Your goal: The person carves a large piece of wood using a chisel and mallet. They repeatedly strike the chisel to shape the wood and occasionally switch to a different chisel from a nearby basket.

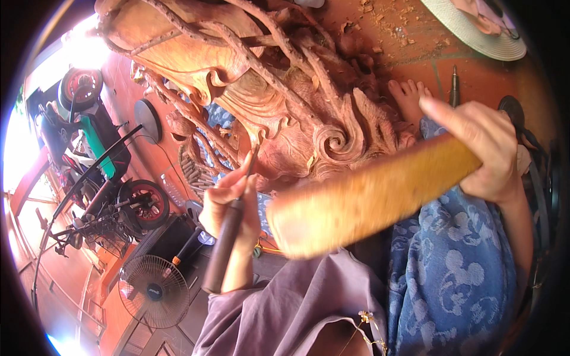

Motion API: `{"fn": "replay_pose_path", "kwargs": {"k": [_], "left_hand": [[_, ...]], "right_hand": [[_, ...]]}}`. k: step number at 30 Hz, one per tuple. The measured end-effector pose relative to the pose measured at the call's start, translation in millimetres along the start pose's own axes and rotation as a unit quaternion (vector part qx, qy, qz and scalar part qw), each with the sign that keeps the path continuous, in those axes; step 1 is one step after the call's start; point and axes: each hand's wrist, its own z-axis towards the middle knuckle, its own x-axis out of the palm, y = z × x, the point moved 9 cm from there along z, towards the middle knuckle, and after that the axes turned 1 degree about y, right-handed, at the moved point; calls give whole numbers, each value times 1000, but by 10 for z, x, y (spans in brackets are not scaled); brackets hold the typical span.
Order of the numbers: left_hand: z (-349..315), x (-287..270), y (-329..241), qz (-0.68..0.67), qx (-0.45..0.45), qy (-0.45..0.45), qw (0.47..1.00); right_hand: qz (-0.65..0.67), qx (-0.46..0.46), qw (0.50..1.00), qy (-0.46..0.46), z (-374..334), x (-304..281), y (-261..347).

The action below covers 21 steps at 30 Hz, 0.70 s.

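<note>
On the carving [252, 92], scrolls [336, 144] and branches [272, 72] are already shaped; what remains cannot be told. At its near side, a chisel [227, 243] is gripped by the left hand [228, 207], a blurred mallet [374, 199] by the right hand [490, 142].

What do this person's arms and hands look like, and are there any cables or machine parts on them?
No cables or machine parts show. The left hand and right hand are human and ungloved. The right forearm is bare where visible. The left forearm is bare below the wrist, then meets plain purple-grey cloth; whether that is a sleeve, I can't tell.
</note>
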Motion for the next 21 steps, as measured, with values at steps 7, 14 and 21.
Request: {"fn": "replay_pose_path", "kwargs": {"k": [7,14,21], "left_hand": [[82,205,-146,62,39,-9,997],[42,314,-147,130,36,12,991],[23,310,-123,107,34,-4,994]], "right_hand": [[7,-90,990,107,-24,237,297],[27,-81,990,115,-56,255,269],[30,-76,991,109,-60,269,261]]}}
